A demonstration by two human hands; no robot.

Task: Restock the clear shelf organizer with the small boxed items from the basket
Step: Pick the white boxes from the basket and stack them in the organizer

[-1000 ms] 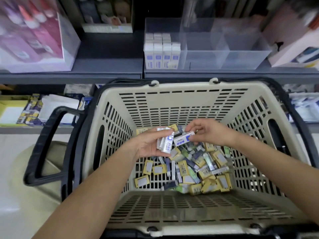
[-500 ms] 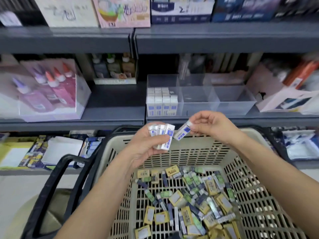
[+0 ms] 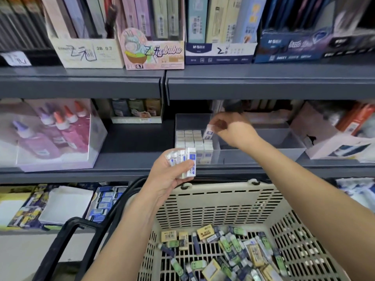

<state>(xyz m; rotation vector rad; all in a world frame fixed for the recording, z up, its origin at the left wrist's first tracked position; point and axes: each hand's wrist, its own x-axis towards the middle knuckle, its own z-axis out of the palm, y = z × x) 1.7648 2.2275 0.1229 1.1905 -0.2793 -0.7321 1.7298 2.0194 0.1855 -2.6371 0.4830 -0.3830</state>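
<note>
Above clear organizer (image 3: pixel 263 157) — right hand (image 3: pixel 233 130) pinches rectangular box (image 3: pixel 208 132).

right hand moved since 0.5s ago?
Yes. The right hand went from beside the left hand and its small boxes, short of the clear organizer, forward over its left compartment, pinching one small box.

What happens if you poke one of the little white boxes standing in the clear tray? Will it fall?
Probably not: the boxes stand packed tight in rows, propping each other. They seem light: the left hand holds several at once. Alone, a tall narrow one would probably tip easily.
</note>
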